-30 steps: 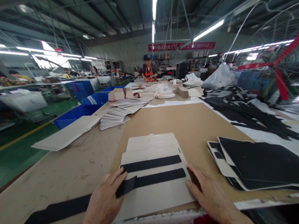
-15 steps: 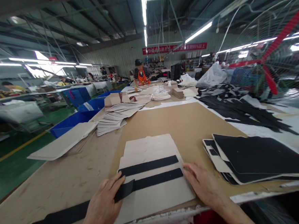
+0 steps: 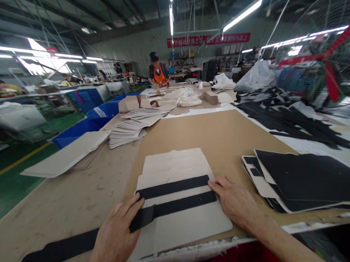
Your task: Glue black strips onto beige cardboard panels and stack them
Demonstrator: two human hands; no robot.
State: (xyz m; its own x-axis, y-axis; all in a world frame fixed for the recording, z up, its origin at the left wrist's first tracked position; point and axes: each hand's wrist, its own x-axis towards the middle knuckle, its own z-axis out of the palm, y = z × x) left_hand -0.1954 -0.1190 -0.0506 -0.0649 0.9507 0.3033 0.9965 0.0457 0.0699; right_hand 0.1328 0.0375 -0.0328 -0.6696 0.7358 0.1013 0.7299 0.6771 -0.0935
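Pale boards (image 3: 183, 223) lie in an overlapping stack in front of me, with two black strips across them. At the left end of the upper black strip (image 3: 174, 187), my left hand (image 3: 117, 230) has its thumb and forefinger closed together on the strip. My right hand (image 3: 236, 199) rests palm down at the strip's other end, fingers stretched, fingertips touching it. Below runs the lower black strip (image 3: 184, 204), overlapped at its left by another dark piece. A longer black strip (image 3: 62, 245) extends from under my left hand toward the lower left.
Black-faced boards (image 3: 309, 180) are piled at the right. Fanned pale sheets (image 3: 129, 132) and flat pale panels (image 3: 68, 155) lie to the left, beside blue bins (image 3: 79, 130). Black scraps (image 3: 289, 119) and a large fan (image 3: 326, 57) are at the far right. A person in an orange apron (image 3: 160, 78) stands beyond.
My right hand has moved from the boards' right edge up and left onto the upper strip's right end. My left hand stays at the left end. The camera view has shifted slightly.
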